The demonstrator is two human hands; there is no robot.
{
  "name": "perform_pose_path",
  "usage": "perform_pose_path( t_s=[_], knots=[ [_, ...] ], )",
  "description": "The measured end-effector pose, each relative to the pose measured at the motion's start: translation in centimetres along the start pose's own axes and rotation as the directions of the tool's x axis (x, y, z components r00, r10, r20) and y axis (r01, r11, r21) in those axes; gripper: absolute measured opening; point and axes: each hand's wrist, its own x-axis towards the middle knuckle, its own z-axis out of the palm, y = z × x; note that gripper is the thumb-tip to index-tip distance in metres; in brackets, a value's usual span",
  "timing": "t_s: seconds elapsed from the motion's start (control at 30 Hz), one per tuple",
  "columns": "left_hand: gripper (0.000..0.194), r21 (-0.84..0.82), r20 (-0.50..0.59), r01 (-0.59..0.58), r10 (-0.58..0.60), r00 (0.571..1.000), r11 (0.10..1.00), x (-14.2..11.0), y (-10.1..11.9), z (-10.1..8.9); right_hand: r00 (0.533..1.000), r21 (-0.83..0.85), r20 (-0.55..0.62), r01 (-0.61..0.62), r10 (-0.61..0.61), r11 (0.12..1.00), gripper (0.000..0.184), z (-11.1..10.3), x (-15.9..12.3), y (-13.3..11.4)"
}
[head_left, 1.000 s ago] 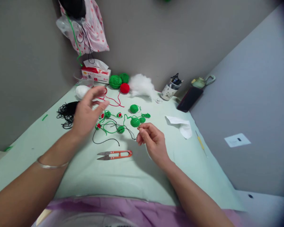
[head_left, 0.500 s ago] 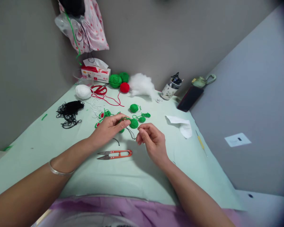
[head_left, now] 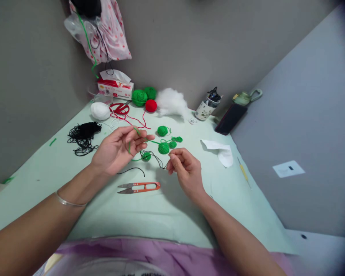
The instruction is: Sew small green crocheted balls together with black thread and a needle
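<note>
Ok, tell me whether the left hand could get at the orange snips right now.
Probably yes: the orange snips lie uncovered, nearer the person than the left hand, though the green yarn across its fingers might drag along.

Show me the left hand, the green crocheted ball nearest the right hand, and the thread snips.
Left hand (head_left: 114, 149): head view, on the palm.
Green crocheted ball (head_left: 163, 148): head view, on its visible middle.
Thread snips (head_left: 145, 187): head view, on the orange handle.

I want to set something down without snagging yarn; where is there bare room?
Bare patches lie between the orange snips and the purple fabric, and in front of the white paper, left of the yellow tool. It is crowded between the left hand and right hand: green balls, black strands.
</note>
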Motion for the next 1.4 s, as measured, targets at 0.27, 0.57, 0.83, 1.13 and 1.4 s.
perform_pose_path(
  t_s=[0.27,0.57,0.83,1.13,1.4],
  knots=[
    [0.02,0.164,0.006,0.136,-0.139,0.99,0.977,-0.4,-2.8,0.7,0.999,0.01,-0.035,0.019,-0.018,1.0,0.017,0.2,-0.3,0.0],
    [0.024,0.37,0.106,0.0,-0.042,0.994,0.929,-0.7,-3.8,0.7,0.998,0.007,-0.029,0.053,-0.053,0.999,0.01,-0.6,0.8,0.4],
    [0.029,0.412,0.072,-0.045,0.016,0.997,0.91,-0.7,-3.6,0.5,0.993,0.002,0.078,0.084,-0.084,0.996,0.012,-0.8,0.7,0.1],
    [0.027,0.434,0.133,-0.14,0.09,0.987,0.89,-0.7,-4.4,0.5,0.991,0.279,0.098,-0.113,0.089,0.954,0.013,-0.4,0.9,0.4],
    [0.027,0.477,0.092,-0.168,0.141,0.986,0.863,-0.9,-4.3,0.7,0.985,0.28,0.146,-0.133,0.095,0.951,0.01,-0.8,1.2,0.2]
  ],
)
